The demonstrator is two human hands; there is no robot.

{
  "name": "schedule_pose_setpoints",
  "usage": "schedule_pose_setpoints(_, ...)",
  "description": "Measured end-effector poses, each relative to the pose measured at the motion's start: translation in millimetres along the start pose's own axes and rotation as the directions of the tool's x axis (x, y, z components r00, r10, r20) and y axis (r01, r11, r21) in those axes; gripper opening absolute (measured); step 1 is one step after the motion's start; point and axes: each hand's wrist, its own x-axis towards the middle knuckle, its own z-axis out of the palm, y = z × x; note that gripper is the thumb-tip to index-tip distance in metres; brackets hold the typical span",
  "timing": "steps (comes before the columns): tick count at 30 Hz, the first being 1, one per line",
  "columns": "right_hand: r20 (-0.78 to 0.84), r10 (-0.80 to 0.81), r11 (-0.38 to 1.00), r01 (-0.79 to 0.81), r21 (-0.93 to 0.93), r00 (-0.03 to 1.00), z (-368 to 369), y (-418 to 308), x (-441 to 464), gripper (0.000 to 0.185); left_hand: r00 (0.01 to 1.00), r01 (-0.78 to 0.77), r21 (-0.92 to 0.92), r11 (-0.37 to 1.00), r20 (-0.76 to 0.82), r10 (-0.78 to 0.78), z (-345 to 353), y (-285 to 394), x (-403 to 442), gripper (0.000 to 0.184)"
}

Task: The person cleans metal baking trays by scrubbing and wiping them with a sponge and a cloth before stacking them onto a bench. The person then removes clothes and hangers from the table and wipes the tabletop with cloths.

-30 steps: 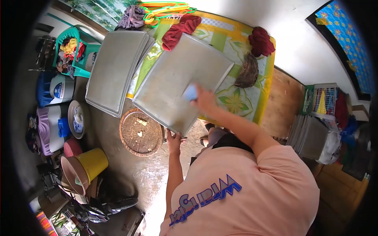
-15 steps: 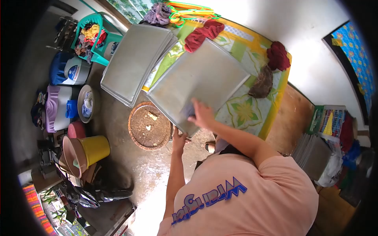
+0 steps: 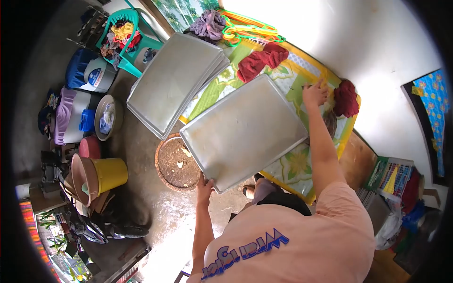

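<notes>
A flat grey metal tray [image 3: 243, 132] lies tilted across the near side of the table, with its lower left corner past the table edge. My left hand [image 3: 204, 189] grips that corner, thumb on top. Beyond the tray's right edge, my right hand [image 3: 315, 93] reaches over the table with its fingers apart and nothing visible in them. Close to it on the right sits a dark red cloth [image 3: 346, 98]. A dark brown item [image 3: 330, 125] is partly hidden behind my right forearm. Another red cloth [image 3: 262, 62] lies above the tray.
Stacked metal trays [image 3: 174, 80] rest on the left of the patterned tablecloth [image 3: 295, 165]. Hangers [image 3: 250, 30] and a grey cloth [image 3: 207, 24] lie at the back. A round brown-rimmed container [image 3: 177, 162] stands below the tray. Left are a green chair [image 3: 134, 59] and a yellow bucket [image 3: 111, 177].
My right hand has left the tray's surface, where it pressed a dark greyish thing, and moved up and right over the table. My left hand keeps its hold on the tray corner.
</notes>
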Motion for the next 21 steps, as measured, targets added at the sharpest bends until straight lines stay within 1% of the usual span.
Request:
schedule_pose_setpoints(2,-0.048,-0.210,0.974,0.213,0.075,0.977,6,-30,-6,0.080,0.999,-0.003,0.050,0.999,-0.050,0.006,1,5,6,0.072)
schedule_pose_setpoints(4,0.007,-0.317,0.936,0.311,0.164,0.949,14,-63,1,0.076,0.996,-0.017,0.059,0.998,-0.092,0.022,1,7,12,0.072)
schedule_pose_setpoints(6,-0.119,-0.326,0.881,0.347,0.322,0.938,21,-88,-3,0.059,0.994,0.002,0.064,0.998,-0.105,0.005,4,6,15,0.071)
schedule_pose_setpoints(8,0.024,-0.383,0.766,0.303,0.567,0.924,12,-96,-14,0.044,0.993,0.034,0.046,0.998,-0.118,-0.029,4,5,20,0.070)
schedule_pose_setpoints(9,0.085,-0.421,0.689,0.257,0.678,0.903,5,-94,-15,0.038,0.992,0.031,0.009,0.999,-0.122,-0.030,6,7,20,0.070)
schedule_pose_setpoints(11,0.125,-0.424,0.829,0.328,0.454,0.897,-22,-69,-30,0.031,0.990,0.009,0.009,1.000,-0.143,-0.008,9,8,21,0.070)
schedule_pose_setpoints(12,0.145,-0.428,0.871,0.363,0.331,0.892,-33,-55,-44,0.028,0.987,-0.003,0.005,1.000,-0.159,0.004,9,8,21,0.071)
schedule_pose_setpoints(13,0.101,-0.438,0.875,0.398,0.277,0.893,-41,-32,-54,0.033,0.990,-0.003,0.037,0.999,-0.142,0.008,5,4,24,0.073)
schedule_pose_setpoints(14,0.055,-0.452,0.875,0.431,0.220,0.890,-49,-3,-62,0.039,0.990,-0.024,0.015,1.000,-0.139,0.026,6,4,25,0.074)
schedule_pose_setpoints(16,-0.084,-0.400,0.916,0.396,-0.064,0.913,-80,44,-84,0.057,0.989,-0.071,-0.030,0.997,-0.135,0.066,11,8,28,0.075)
schedule_pose_setpoints(17,-0.051,-0.291,0.953,0.284,-0.109,0.955,-85,67,-95,0.064,0.996,-0.025,0.086,0.996,-0.086,0.033,7,12,29,0.078)
schedule_pose_setpoints(18,-0.026,-0.174,0.973,0.168,-0.157,0.984,-85,89,-102,0.071,0.996,-0.024,0.074,0.997,-0.081,0.030,7,16,28,0.079)
schedule_pose_setpoints(20,0.107,-0.086,0.994,0.093,-0.061,0.990,-56,144,-108,0.069,0.997,-0.022,0.054,0.998,-0.069,0.025,10,23,24,0.082)
schedule_pose_setpoints(21,0.178,-0.041,0.999,0.045,-0.018,0.983,-48,165,-111,0.068,0.997,0.052,0.147,0.988,-0.056,-0.044,7,29,22,0.085)
